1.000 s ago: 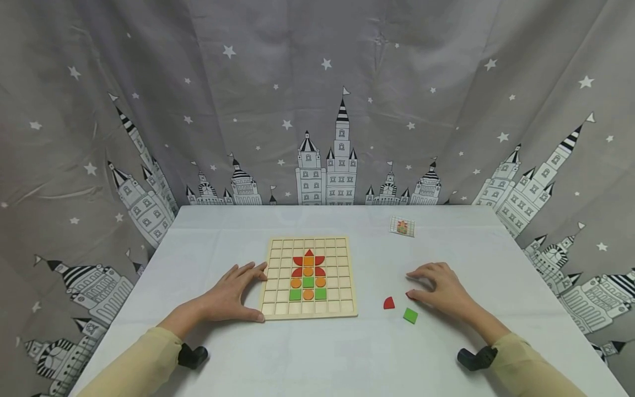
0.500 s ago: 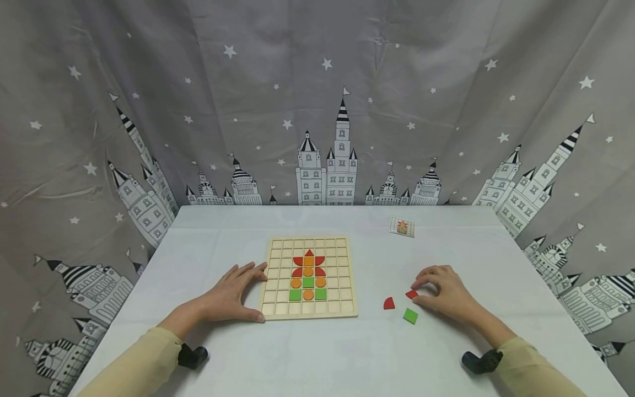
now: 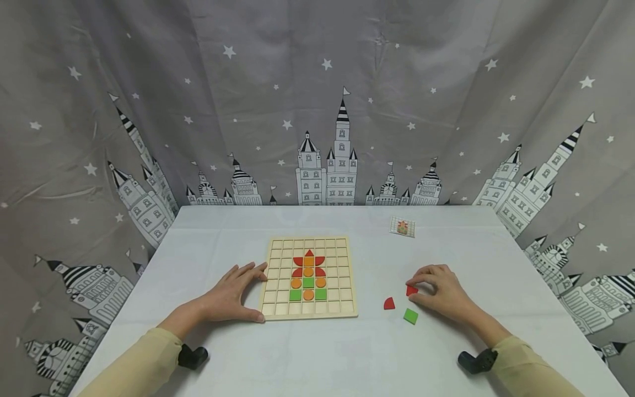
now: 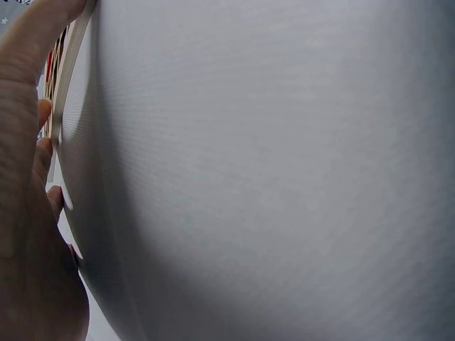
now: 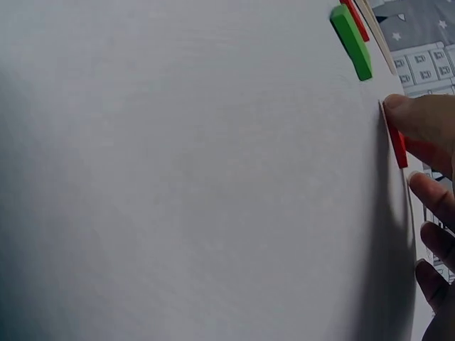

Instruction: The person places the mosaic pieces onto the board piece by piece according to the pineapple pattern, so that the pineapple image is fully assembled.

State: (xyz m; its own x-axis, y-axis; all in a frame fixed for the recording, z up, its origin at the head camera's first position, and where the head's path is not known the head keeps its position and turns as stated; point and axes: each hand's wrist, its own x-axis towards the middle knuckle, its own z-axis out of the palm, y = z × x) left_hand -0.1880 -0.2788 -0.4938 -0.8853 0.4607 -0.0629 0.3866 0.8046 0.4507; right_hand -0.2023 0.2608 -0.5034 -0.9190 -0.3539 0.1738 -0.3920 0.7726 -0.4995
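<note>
My right hand [image 3: 436, 288] pinches a red tile [image 3: 412, 289] between thumb and forefinger, close over the white table; the fingers partly cover its outline. In the right wrist view the red tile [image 5: 395, 142] shows edge-on below the thumb. A red quarter-circle tile [image 3: 389, 304] and a green square tile [image 3: 410, 316] lie nearby. My left hand [image 3: 225, 298] rests at the left side of a wooden grid board [image 3: 342, 306], thumb at its near corner and forefinger at its edge. Red, orange and green tiles form a figure [image 3: 308, 282] in its cells.
A small pattern card [image 3: 402, 226] lies on the table [image 3: 327, 358] behind my right hand. A grey curtain [image 3: 317, 99] with printed castles and stars hangs along the back and sides. A black wrist camera [image 3: 477, 361] sits at the right sleeve.
My right thumb and fingers have closed on the red tile, which was mostly hidden at first, and turned it slightly. The left hand, board and other tiles have not moved.
</note>
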